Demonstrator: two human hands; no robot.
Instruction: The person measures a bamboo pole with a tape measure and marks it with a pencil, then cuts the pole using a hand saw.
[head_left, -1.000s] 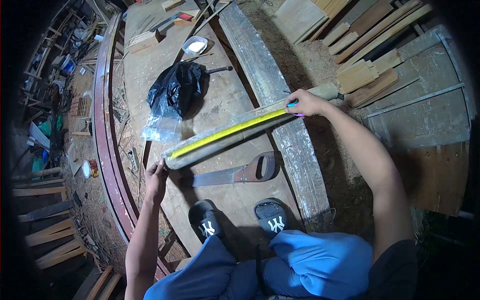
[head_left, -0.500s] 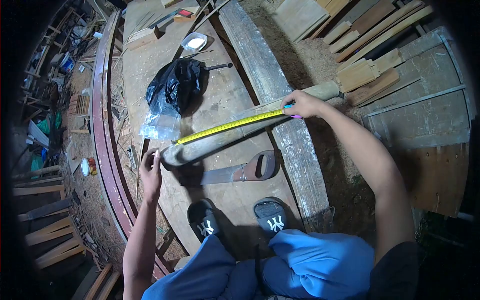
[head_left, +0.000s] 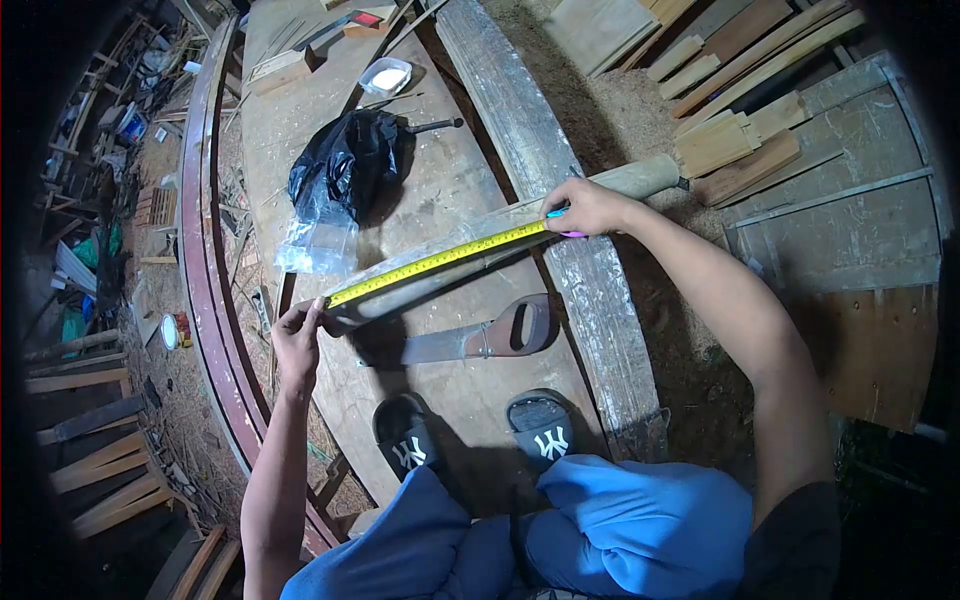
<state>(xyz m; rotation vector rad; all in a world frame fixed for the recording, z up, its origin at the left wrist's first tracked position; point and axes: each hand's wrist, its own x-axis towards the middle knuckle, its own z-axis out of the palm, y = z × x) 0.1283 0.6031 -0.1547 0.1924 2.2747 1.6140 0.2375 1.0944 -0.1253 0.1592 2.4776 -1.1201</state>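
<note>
A yellow tape measure (head_left: 437,262) is stretched out along a pale round wooden pole (head_left: 642,178). At its left end my left hand (head_left: 298,335) pinches the tip of the tape beside the pole's near end. My right hand (head_left: 592,208) is closed around the tape's case, of which blue and pink bits show between the fingers. The pole lies slanting across the board and a thick weathered beam (head_left: 595,320). Below it a handsaw with a brown handle (head_left: 522,326) rests flat on the board, in front of my sandalled feet.
A black plastic bag (head_left: 352,165) with a clear bag (head_left: 318,246) lies beyond the pole, near a hammer-like tool (head_left: 436,126). Further back are a plastic tub (head_left: 386,77) and a wooden block (head_left: 282,72). Cut planks (head_left: 717,150) lie at the right.
My left hand now holds the tape's end, which has shifted left and down to the pole's near end. My right hand has moved slightly left with the case.
</note>
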